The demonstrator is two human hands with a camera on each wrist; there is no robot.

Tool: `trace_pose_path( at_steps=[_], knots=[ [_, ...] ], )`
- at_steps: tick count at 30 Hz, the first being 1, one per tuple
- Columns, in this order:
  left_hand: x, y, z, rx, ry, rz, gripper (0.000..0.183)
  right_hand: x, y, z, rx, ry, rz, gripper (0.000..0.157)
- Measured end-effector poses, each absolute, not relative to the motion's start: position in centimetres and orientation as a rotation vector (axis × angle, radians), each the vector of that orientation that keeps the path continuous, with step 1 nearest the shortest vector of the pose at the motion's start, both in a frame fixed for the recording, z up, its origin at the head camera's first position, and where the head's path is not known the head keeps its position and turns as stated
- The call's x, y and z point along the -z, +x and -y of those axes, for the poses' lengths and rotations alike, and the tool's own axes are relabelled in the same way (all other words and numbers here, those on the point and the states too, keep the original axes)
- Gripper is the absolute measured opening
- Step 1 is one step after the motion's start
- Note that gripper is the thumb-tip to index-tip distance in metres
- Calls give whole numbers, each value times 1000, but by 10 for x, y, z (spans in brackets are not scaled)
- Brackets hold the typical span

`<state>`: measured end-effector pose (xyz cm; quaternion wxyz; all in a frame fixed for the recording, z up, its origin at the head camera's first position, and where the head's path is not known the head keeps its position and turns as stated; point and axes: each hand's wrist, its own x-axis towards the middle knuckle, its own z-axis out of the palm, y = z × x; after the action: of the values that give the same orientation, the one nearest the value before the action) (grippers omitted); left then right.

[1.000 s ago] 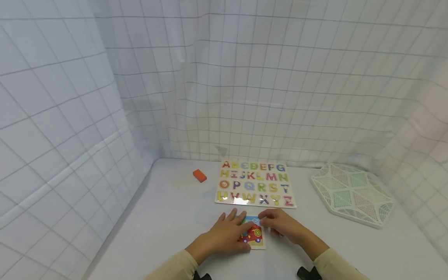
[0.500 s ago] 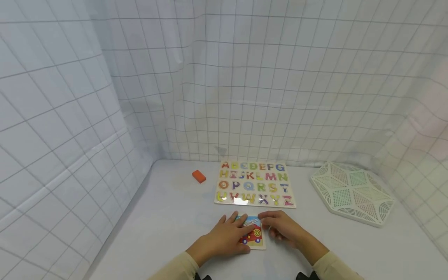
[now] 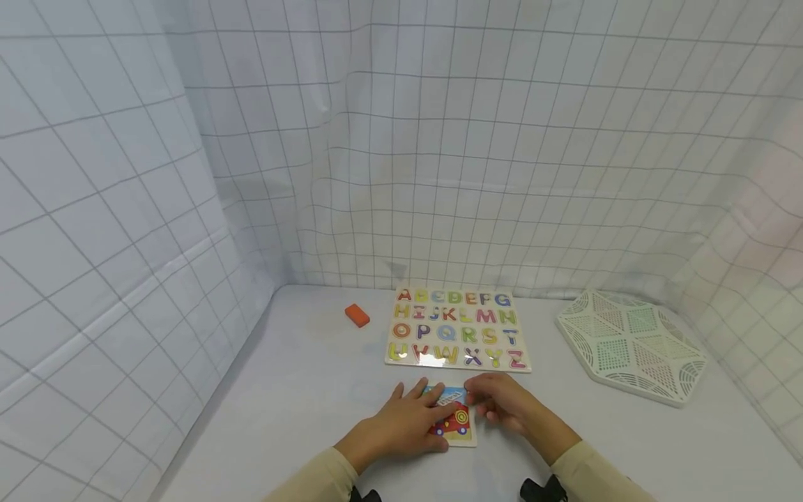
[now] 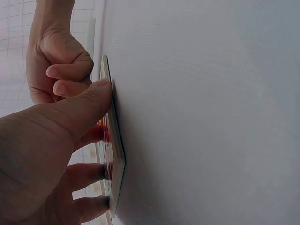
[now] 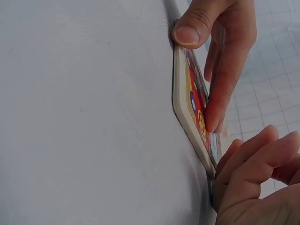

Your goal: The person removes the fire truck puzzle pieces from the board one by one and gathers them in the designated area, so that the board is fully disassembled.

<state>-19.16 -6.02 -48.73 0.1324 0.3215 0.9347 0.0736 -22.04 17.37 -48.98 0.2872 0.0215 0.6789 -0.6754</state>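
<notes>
A small square picture puzzle (image 3: 462, 437) with a red vehicle and a white ladder lies flat on the table. My left hand (image 3: 404, 422) rests over its left part with fingers spread. In the left wrist view, the left thumb (image 4: 96, 96) lies along the board's near edge and the other fingertips press the top. My right hand (image 3: 505, 406) is at the far right corner, its fingers curled against the board's edge. Whether its thumb and index finger pinch anything there is hidden in the right wrist view, where several bent fingers (image 5: 248, 164) show.
Just beyond the puzzle lies an alphabet board (image 3: 458, 328) with colourful letters. An orange block (image 3: 357, 315) sits to its left. On the right is a white hexagonal perforated board (image 3: 630, 348). White grid-patterned cloth (image 3: 464, 153) hangs around the back and sides.
My left index finger has shifted slightly, and more of the ladder shows. The right hand's fingers and wrist have moved a little at the puzzle's corner. The board stays in place.
</notes>
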Motion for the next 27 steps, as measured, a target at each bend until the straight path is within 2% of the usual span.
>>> trace_pose_path(
  at_steps=[7, 15, 23, 27],
  knots=[
    [485, -190, 61, -216, 922, -2694, 65, 496, -223, -175, 1874, 88, -1725, 21],
    [487, -191, 61, -181, 934, -2703, 67, 493, -221, -172, 1764, 47, -1931, 33],
    [488, -191, 62, -185, 931, -2703, 67, 493, -219, -167, 1704, 5, -2085, 29],
    [488, -191, 62, -184, 942, -2707, 66, 494, -220, -167, 1675, -48, -2121, 32]
  ],
)
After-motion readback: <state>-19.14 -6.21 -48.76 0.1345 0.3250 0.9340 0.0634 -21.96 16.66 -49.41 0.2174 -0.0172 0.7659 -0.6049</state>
